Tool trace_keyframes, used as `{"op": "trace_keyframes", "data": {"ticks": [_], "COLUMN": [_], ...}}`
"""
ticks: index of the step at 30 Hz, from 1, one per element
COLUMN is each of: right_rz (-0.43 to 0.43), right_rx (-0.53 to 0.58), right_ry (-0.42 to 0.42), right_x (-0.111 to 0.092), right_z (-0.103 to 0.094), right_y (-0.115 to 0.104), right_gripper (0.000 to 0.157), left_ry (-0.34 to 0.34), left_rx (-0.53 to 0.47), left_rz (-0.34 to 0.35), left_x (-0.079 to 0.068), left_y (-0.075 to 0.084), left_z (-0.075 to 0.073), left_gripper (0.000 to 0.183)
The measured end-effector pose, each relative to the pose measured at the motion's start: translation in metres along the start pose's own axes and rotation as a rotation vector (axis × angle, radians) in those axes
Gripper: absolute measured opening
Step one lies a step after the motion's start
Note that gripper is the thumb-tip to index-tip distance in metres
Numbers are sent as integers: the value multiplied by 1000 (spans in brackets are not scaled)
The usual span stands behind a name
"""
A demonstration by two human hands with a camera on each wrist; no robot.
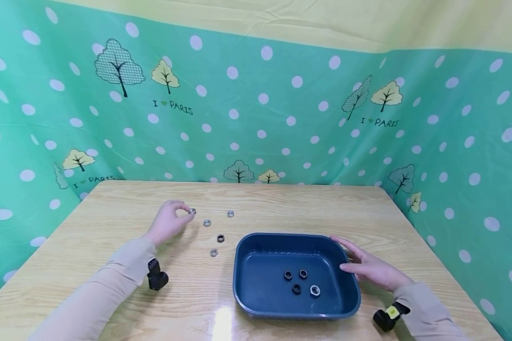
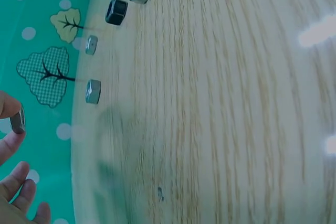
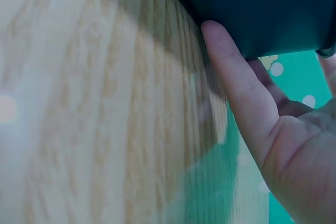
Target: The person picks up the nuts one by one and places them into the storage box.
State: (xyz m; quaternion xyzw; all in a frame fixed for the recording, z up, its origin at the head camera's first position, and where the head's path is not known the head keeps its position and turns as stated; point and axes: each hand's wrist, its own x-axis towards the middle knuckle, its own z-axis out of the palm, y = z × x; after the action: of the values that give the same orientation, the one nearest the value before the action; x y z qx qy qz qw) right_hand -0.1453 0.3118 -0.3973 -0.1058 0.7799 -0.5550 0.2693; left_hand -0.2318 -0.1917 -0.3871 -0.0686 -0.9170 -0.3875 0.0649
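Between thumb and forefinger, my left hand (image 1: 169, 222) pinches a silver hex nut (image 1: 192, 211) above the far left part of the table. In the left wrist view that nut (image 2: 18, 120) shows edge-on at the fingertips, with the other fingers spread below. My right hand (image 1: 373, 269) holds the right side of a dark blue plastic basin (image 1: 296, 315), thumb over the rim and other fingers along the outer wall. The right wrist view shows one finger (image 3: 231, 59) against the basin's outside (image 3: 262, 9), low by the table. Three dark nuts (image 1: 296, 289) and one silver nut (image 1: 315, 291) lie inside the basin.
On the wooden table (image 1: 123, 208), between left hand and basin, lie a dark nut (image 1: 220, 238) and three silver nuts: a near one (image 1: 214, 252), a middle one (image 1: 207, 222) and a far one (image 1: 230, 214). A green dotted curtain (image 1: 247, 118) hangs behind the table.
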Motion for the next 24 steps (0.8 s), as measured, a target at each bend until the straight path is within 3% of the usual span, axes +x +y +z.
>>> {"op": "trace_keyframes", "data": {"ticks": [16, 24], "right_rz": [8, -1], "right_rx": [-5, -5], "right_ry": [25, 22], "right_x": [-1, 0], "right_z": [2, 2], "right_y": [0, 0], "right_gripper": [73, 74], "left_ry": [-12, -10], "left_rx": [-34, -39], "left_rz": [-7, 25], "left_x": [0, 1], "left_y": [17, 28], "left_z": [5, 9], "left_gripper": [24, 22]}}
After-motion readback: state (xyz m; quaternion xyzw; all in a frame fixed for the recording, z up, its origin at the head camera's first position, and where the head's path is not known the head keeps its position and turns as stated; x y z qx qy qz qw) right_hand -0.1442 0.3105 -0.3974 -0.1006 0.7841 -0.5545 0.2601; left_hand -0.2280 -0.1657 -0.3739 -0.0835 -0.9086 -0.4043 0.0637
